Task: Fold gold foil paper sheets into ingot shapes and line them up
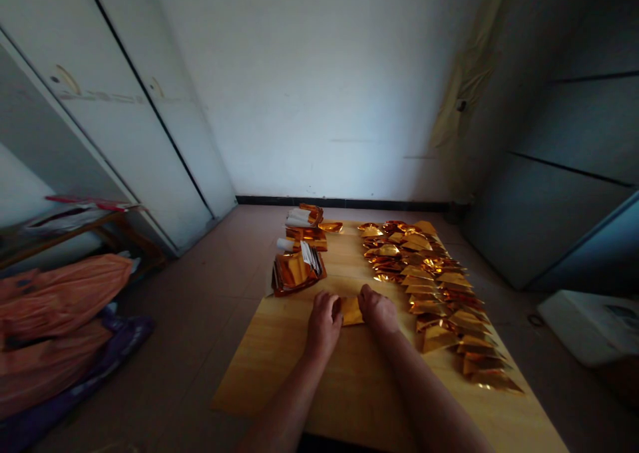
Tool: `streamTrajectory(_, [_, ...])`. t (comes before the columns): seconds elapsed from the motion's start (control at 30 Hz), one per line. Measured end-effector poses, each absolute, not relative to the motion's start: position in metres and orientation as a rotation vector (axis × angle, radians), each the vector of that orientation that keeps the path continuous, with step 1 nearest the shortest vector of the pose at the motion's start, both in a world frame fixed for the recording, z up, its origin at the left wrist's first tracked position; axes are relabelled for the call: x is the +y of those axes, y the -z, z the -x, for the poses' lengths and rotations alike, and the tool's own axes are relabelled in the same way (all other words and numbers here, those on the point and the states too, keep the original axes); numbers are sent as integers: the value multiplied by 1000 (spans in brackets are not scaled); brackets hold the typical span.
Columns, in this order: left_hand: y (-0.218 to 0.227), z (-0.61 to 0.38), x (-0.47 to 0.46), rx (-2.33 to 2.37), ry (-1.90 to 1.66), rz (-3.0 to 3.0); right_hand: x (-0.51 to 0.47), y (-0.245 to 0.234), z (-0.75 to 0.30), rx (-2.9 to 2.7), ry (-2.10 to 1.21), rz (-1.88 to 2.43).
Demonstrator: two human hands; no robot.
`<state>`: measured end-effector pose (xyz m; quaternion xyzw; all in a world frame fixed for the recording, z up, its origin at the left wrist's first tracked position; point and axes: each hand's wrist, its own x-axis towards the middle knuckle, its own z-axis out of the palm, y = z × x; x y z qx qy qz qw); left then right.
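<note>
The left hand [323,323] and right hand [378,310] are curling against a gold foil piece [352,311] lying between them on the wooden board [279,373], at twelve o'clock from the wrists. Grip is unconfirmed. The foil is judged light, soft and slippery, best taken by its edges.

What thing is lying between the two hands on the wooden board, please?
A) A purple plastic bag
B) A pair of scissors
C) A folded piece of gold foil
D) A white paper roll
C: the left hand and the right hand are at the two sides of a folded piece of gold foil on the wooden board.
</note>
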<state>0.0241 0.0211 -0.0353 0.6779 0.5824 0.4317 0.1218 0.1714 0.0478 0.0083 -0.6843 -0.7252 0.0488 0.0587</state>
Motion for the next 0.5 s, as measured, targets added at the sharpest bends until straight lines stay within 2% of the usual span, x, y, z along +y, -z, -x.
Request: streamTrajectory(0.5, [37, -29, 20, 1814, -1190, -1938, 51, -9, -170, -2217, -179, 2067])
